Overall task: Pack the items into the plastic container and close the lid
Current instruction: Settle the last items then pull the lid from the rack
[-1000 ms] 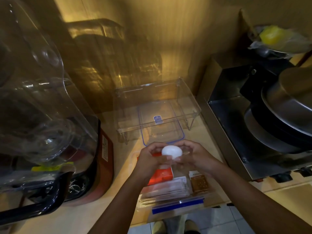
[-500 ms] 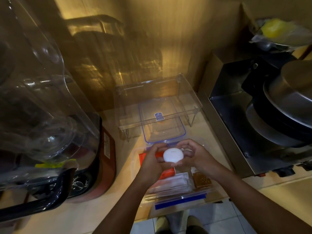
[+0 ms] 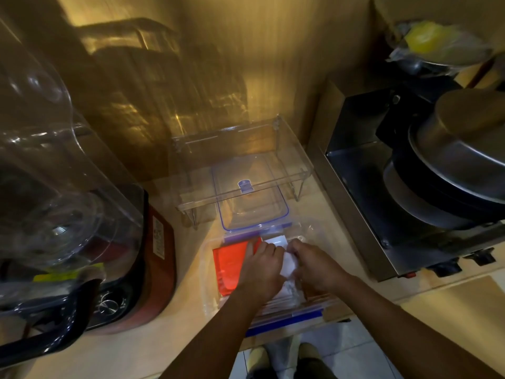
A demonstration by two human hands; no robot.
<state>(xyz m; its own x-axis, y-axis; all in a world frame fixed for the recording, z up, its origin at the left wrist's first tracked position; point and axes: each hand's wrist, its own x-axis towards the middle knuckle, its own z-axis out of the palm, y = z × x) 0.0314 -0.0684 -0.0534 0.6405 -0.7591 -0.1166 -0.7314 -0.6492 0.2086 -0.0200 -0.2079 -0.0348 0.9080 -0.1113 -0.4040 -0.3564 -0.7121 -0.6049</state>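
Note:
A clear plastic container (image 3: 208,272) with blue clips sits at the counter's front edge. Inside it, a red packet (image 3: 229,261) lies on the left, and flat clear-wrapped items lie under my wrists. My left hand (image 3: 262,266) and my right hand (image 3: 314,266) are both down inside the container, fingers curled around a small white case (image 3: 288,265) that is mostly hidden between them. A white card (image 3: 276,240) shows just beyond my fingers. The clear lid (image 3: 251,212), rimmed in blue, lies flat behind the container, apart from it.
A clear acrylic shelf (image 3: 240,160) stands over the far half of the lid. A blender with a big clear jar (image 3: 54,187) and red base (image 3: 161,255) crowds the left. A steel appliance carrying stacked pots (image 3: 451,173) fills the right. The counter edge is close to my body.
My hands have dropped from above the container down into it, carrying the white case. The case was in plain sight before and is now largely covered by my fingers.

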